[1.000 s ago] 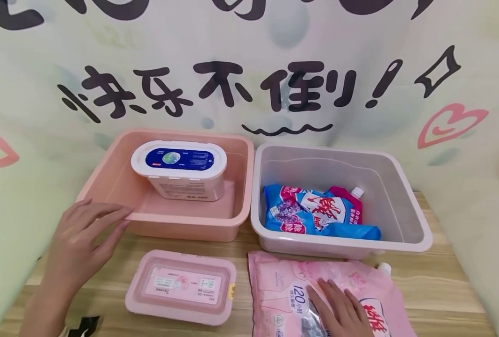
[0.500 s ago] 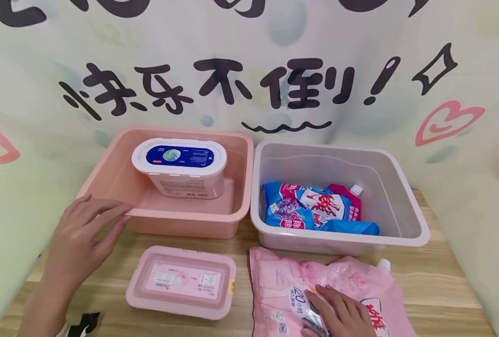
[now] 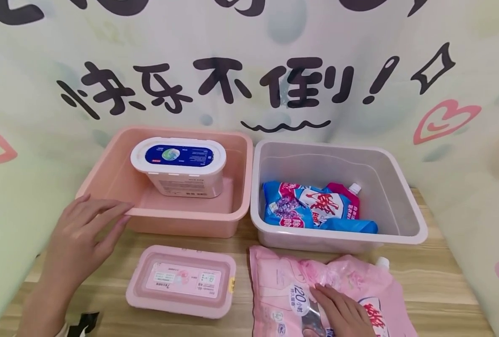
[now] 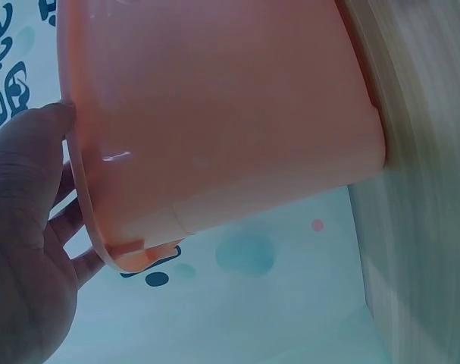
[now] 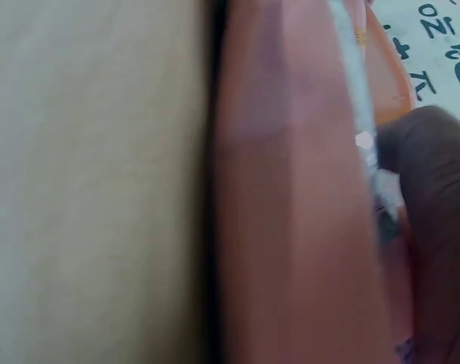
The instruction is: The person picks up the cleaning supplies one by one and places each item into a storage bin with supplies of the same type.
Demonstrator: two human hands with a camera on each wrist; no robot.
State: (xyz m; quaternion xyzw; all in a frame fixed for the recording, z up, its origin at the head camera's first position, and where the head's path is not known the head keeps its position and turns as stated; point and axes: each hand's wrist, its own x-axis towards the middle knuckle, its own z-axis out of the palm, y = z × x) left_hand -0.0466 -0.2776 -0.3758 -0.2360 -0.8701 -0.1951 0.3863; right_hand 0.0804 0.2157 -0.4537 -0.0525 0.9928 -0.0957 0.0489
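Note:
My left hand (image 3: 78, 238) holds the front left corner of the pink basin (image 3: 190, 227), fingers over the rim and thumb at its outside, as the left wrist view also shows. A white tub with a blue label (image 3: 186, 185) stands inside that basin. My right hand (image 3: 343, 311) rests on top of a pink laundry detergent pouch (image 3: 274, 276) with a white cap, its fingers fairly straight. In the right wrist view the thumb (image 5: 434, 174) touches the upper face of the pouch (image 5: 305, 189), which is blurred.
A grey basin (image 3: 384, 187) stands right of the pink one, with a blue detergent pouch (image 3: 316, 206) lying in it. A pink lidded box (image 3: 182, 281) lies in front on the wooden table (image 3: 443, 281). A printed cloth (image 3: 249, 37) hangs behind.
The fingers of my right hand shift slightly over the pink pouch, drawing together and then straightening. My left hand stays at the basin's rim. The view has tilted a little.

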